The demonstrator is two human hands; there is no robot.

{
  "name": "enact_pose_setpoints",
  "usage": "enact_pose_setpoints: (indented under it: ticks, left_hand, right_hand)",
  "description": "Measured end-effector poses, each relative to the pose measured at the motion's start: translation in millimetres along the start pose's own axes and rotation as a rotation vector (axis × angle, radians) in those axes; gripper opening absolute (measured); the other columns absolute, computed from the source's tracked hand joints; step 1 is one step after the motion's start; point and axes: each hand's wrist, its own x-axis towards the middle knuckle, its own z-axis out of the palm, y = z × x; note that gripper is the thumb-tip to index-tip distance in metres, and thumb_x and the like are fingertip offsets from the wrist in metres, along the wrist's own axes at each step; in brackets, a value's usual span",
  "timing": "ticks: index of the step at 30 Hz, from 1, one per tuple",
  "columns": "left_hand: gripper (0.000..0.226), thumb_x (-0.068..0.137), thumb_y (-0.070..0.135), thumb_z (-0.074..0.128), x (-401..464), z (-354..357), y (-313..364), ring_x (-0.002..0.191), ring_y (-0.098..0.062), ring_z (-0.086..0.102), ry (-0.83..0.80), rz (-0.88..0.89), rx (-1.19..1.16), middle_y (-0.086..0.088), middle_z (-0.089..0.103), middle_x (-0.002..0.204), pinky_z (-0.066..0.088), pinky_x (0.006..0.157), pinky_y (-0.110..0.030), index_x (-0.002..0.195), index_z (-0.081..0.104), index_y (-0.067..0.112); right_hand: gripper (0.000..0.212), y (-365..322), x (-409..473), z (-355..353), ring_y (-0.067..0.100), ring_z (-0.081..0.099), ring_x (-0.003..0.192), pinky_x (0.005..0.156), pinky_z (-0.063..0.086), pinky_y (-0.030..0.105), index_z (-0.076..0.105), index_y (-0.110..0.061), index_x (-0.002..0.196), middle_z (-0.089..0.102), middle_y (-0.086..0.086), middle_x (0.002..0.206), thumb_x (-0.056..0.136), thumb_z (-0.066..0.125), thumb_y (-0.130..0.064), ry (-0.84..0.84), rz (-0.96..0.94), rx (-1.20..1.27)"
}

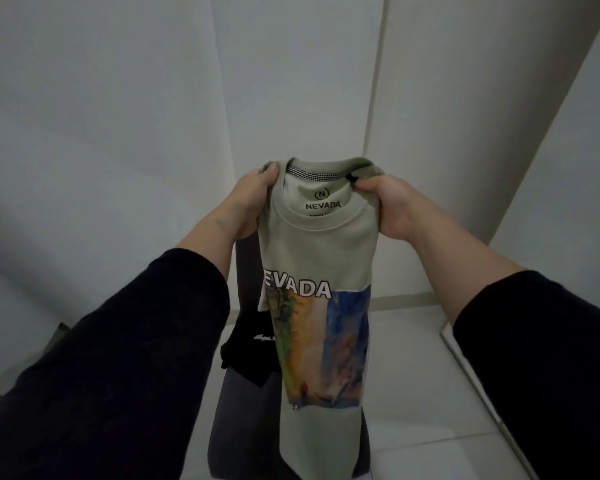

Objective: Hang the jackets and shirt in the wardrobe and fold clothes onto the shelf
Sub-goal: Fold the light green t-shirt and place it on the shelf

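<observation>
Item under handling: one pale sage-green T-shirt (321, 244), held up in the air in front of the person, collar uppermost, front panel facing the camera. It is narrowed lengthwise, its sides turned back so only a central strip of the front shows. The inside neck carries a printed label reading "NEVADA" under a circled "N", with a black-and-white checked tape along the back of the collar. The chest bears "NEVADA" in white letters outlined in black, the first letter partly lost at the left fold. Below the lettering sits a painted-look graphic: green and orange on the left portion, blue on the right. The lower hem runs out of the bottom of the view.

Left hand (248, 199): grip closed on the T-shirt's left shoulder, thumb on the front of the fabric, fingers behind it.

Right hand (390, 206): grip closed on the T-shirt's right shoulder beside the collar, fabric bunched under the thumb.

Both forearms are bare, with dark sleeves (125, 358) pushed up.

Behind and below the T-shirt, to its left, lies a black garment (248, 344) with a small white mark, resting over grey fabric (238, 420). Pale floor tiles (409, 368) lie to the T-shirt's right. White wall panels (136, 98) stand behind it.
</observation>
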Motion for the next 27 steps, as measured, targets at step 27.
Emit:
enact_pose_setpoints:
  ticks: [27]
  left_hand:
    - [0.027, 0.1, 0.021, 0.038, -30, -13, -73, 0.083, -0.019, 0.064, -0.039, -0.139, -0.211, -0.006, 0.067, 0.094, 0.051, 0.078, -0.029, 0.099, 0.065, 0.015]
  right_hand:
    - [0.029, 94, 9, 24, 0.028, 0.066, 0.087, 0.082, 0.054, 0.041, 0.059, -0.007, 0.103, 0.067, 0.015, 0.097, 0.102, 0.031, -0.012, 0.057, 0.13, 0.185]
